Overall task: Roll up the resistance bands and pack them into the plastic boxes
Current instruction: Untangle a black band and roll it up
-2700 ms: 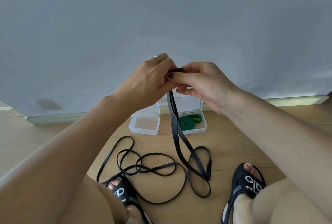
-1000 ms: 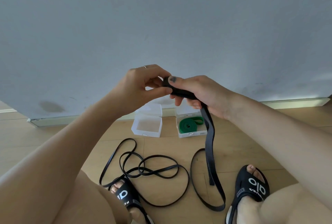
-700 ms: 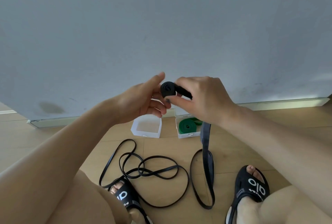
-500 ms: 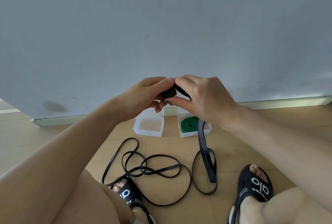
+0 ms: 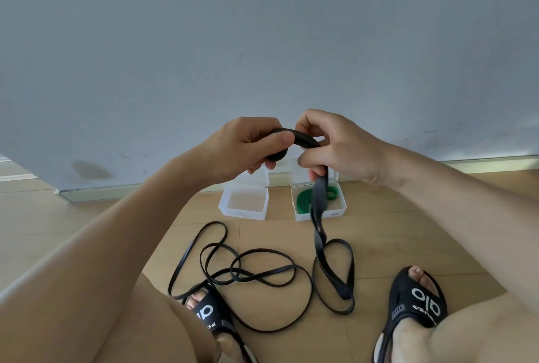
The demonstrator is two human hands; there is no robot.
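- Two hands are working one black band [image 5: 318,208] up in front of the wall, above the floor [image 5: 393,234].
- Left hand [image 5: 248,147] is pinching the small started roll [image 5: 278,155], thumb pressing across its top, fingers curled under.
- Right hand [image 5: 335,144] is curling round the strip just beside the roll, feeding it over; the free tail is hanging down from this hand, twisting once, and its end is looping on the floor between the two sandals [image 5: 414,304].
- Band is reading as soft, flat, limp rubber: light, no stiffness of its own, likely springy enough to unwind if the pinch is slackening. Probably grippy rather than slick.
- Best hold, by my judgement: flat faces of the roll between thumb and fingers, other hand keeping tension close to the roll and flattening that twist before it is winding in.
- Second black band [image 5: 242,272] is lying tangled on the floor near the left sandal, partly over it.
- Empty plastic box [image 5: 244,205] is sitting open near the wall's foot; just beside it, to its right, a second box [image 5: 341,211] is holding a rolled green band [image 5: 303,202].
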